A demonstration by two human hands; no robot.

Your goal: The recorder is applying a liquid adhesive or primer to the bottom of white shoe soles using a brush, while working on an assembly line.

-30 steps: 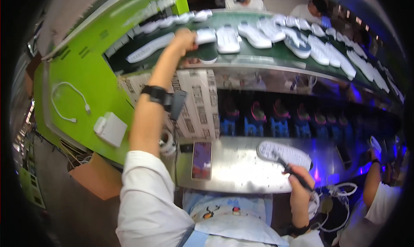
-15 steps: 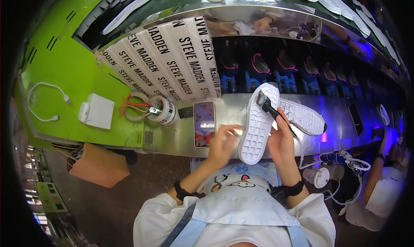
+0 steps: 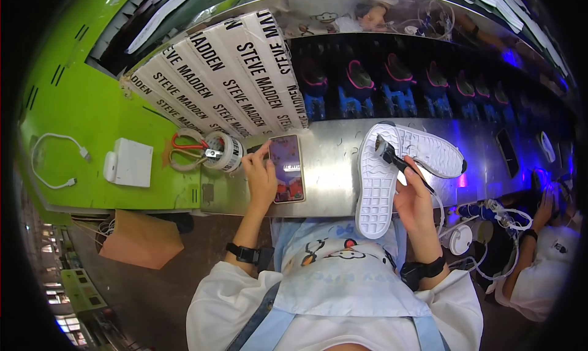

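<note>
My right hand point(image 3: 416, 198) is closed around the slim black handle of a small brush point(image 3: 392, 155). Its bristle end lies over the upper part of a white shoe sole point(image 3: 375, 198), tread facing up. That sole rests against the same hand, and the fingers behind it are hidden. A second white sole point(image 3: 432, 150) lies under it on the metal bench, slanting right. My left hand point(image 3: 260, 179) is at the left edge of a phone point(image 3: 286, 170), thumb and index finger apart. A small dark item point(image 3: 252, 149) beside the phone is partly covered by this hand.
Left of the phone are tape rolls point(image 3: 228, 152) and red-handled scissors point(image 3: 184, 146). A printed carton point(image 3: 214, 75) stands behind. A white charger box point(image 3: 131, 161) sits on the green surface. Shoe forms point(image 3: 358, 75) line the back. A co-worker's arm point(image 3: 533, 228) is at right.
My left hand has moved left, away from the sole, to the phone's left edge. My right hand has shifted slightly right with the brush and sole.
</note>
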